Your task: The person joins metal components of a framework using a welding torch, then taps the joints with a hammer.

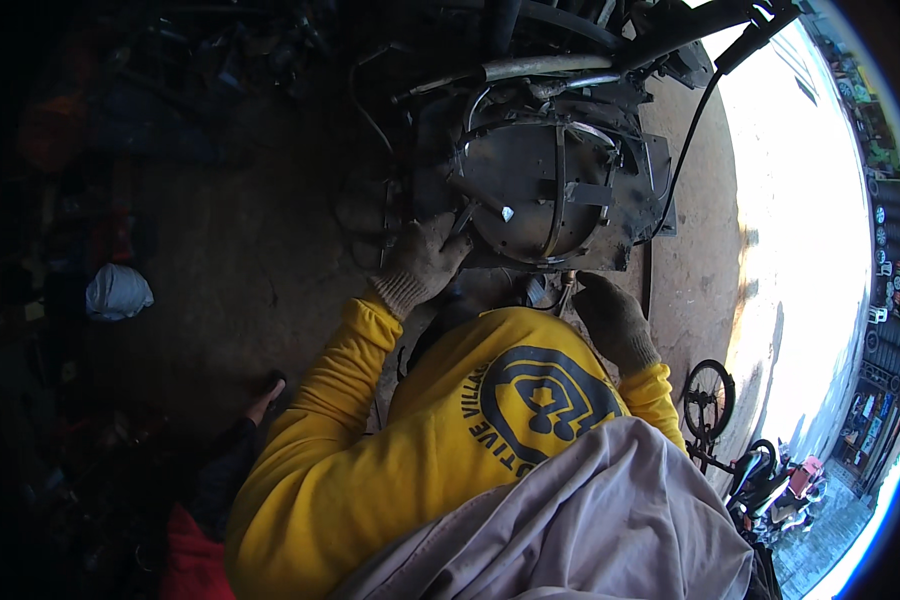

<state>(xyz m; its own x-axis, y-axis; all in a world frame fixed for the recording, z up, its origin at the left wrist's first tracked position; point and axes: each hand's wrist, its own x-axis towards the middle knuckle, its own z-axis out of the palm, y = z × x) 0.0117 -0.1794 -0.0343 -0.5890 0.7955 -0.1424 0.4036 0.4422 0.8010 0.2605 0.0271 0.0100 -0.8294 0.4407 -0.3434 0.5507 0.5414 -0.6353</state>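
A dark metal frame (pixel 440 165) with a curved ring (pixel 558 190) and flat bars lies ahead of me. My left hand (pixel 425 258), in a brown knitted glove, is closed at the near left edge of the frame. Beside its thumb is a short grey bar (pixel 465 215); I cannot tell whether it is a tool or part of the frame. My right hand (pixel 612 315), also gloved, is bent near the frame's front edge. Next to its fingertips is a thin brownish metal piece (pixel 567 288). What either hand grips is hidden.
Metal tubes (pixel 550 66) cross the far side, and a black cable (pixel 688 155) hangs at the right. A bicycle wheel (pixel 709 398) stands on the right by sunlit ground. To the left are a pale bag (pixel 118 292) and another person's foot (pixel 266 400).
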